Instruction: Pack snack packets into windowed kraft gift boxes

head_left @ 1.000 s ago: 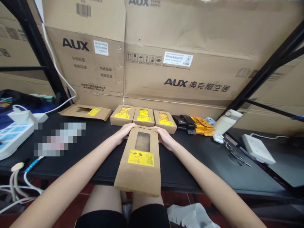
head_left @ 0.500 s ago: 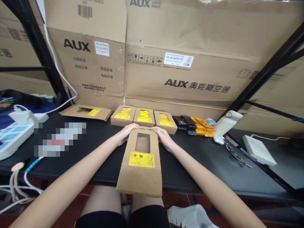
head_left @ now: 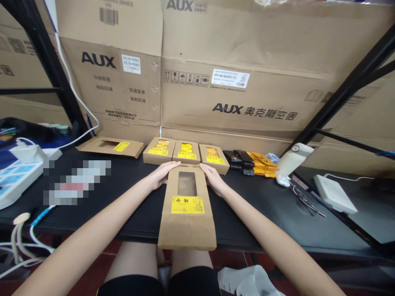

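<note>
A brown cardboard box [head_left: 189, 226] with a clear window and a yellow label lies lengthwise before me, its open near flap reaching past the table edge. At its far left corner my left hand [head_left: 163, 173] is closed on the side. My right hand [head_left: 213, 179] grips the far right corner the same way. Nothing shows through the window but a greyish inside. Just beyond stand three similar boxes, the left box [head_left: 149, 158], the middle box [head_left: 186, 161] and the right box [head_left: 216, 167], with yellow packets behind their windows.
A flattened box [head_left: 92, 144] lies at the back left. Black packets [head_left: 243, 159] and orange packets [head_left: 264, 164] are piled right of the boxes, beside a pale bottle [head_left: 296, 161] and glasses [head_left: 305, 199]. A power strip [head_left: 29, 174] is at far left; a white device [head_left: 335, 193] at right.
The box's near end has swung slightly to the right and its flap sits a little higher. Both hands keep their hold at the far corners.
</note>
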Action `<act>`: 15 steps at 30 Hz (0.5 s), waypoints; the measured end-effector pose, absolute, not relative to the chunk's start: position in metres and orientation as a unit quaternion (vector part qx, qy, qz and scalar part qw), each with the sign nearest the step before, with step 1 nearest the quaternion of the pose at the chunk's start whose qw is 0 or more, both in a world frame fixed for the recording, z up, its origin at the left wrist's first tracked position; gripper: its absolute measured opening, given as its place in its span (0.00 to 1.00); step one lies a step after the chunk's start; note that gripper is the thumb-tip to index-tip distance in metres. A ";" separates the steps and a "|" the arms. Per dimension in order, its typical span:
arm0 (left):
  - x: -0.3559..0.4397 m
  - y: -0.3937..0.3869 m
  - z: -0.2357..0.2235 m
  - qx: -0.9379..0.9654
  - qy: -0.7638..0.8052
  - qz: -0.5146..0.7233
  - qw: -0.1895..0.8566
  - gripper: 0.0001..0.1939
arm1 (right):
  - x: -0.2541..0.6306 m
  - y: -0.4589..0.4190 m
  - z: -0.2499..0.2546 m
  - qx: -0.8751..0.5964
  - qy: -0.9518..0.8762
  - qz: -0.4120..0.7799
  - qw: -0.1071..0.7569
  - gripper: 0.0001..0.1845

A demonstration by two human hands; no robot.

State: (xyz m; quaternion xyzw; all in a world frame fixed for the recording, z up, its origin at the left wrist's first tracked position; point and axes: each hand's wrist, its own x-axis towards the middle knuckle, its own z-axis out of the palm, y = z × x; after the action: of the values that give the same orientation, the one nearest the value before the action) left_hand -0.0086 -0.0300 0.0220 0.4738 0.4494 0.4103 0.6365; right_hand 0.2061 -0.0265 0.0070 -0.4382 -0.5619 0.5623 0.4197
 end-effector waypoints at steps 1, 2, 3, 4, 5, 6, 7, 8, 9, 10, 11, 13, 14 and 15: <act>-0.009 -0.030 0.022 0.473 0.451 0.411 0.635 0.25 | 0.206 -0.027 0.007 -0.439 -0.560 0.564 0.418 0.20; -0.009 -0.030 0.022 0.475 0.453 0.411 0.632 0.25 | 0.206 -0.027 0.007 -0.440 -0.559 0.565 0.418 0.20; -0.008 -0.030 0.023 0.479 0.455 0.410 0.629 0.25 | 0.206 -0.027 0.007 -0.440 -0.557 0.566 0.419 0.20; -0.008 -0.030 0.023 0.483 0.457 0.408 0.626 0.24 | 0.206 -0.027 0.008 -0.442 -0.556 0.566 0.420 0.19; -0.008 -0.031 0.023 0.486 0.460 0.405 0.623 0.24 | 0.205 -0.027 0.008 -0.443 -0.554 0.566 0.420 0.18; -0.008 -0.031 0.023 0.489 0.462 0.404 0.619 0.23 | 0.205 -0.027 0.008 -0.444 -0.553 0.567 0.420 0.17; -0.008 -0.031 0.023 0.491 0.464 0.403 0.617 0.23 | 0.205 -0.027 0.008 -0.445 -0.553 0.566 0.419 0.16; -0.008 -0.031 0.023 0.492 0.466 0.403 0.615 0.23 | 0.205 -0.027 0.008 -0.445 -0.552 0.567 0.419 0.15; -0.008 -0.030 0.023 0.492 0.467 0.403 0.615 0.23 | 0.205 -0.027 0.009 -0.446 -0.551 0.568 0.418 0.14; -0.008 -0.030 0.023 0.492 0.465 0.401 0.617 0.22 | 0.205 -0.027 0.009 -0.445 -0.550 0.570 0.418 0.13; -0.008 -0.030 0.022 0.491 0.463 0.399 0.620 0.22 | 0.205 -0.027 0.010 -0.445 -0.548 0.572 0.418 0.13; -0.009 -0.029 0.021 0.492 0.456 0.398 0.626 0.21 | 0.205 -0.027 0.011 -0.445 -0.544 0.577 0.417 0.12; -0.009 -0.029 0.021 0.494 0.452 0.398 0.628 0.21 | 0.205 -0.027 0.011 -0.445 -0.542 0.579 0.416 0.11; -0.009 -0.028 0.021 0.496 0.447 0.399 0.628 0.20 | 0.205 -0.027 0.011 -0.446 -0.541 0.579 0.416 0.11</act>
State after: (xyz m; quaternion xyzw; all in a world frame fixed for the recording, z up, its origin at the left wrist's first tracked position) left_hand -0.0092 -0.0282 0.0206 0.4961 0.4471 0.3989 0.6284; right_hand 0.2052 -0.0274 0.0111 -0.4460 -0.5408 0.5794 0.4159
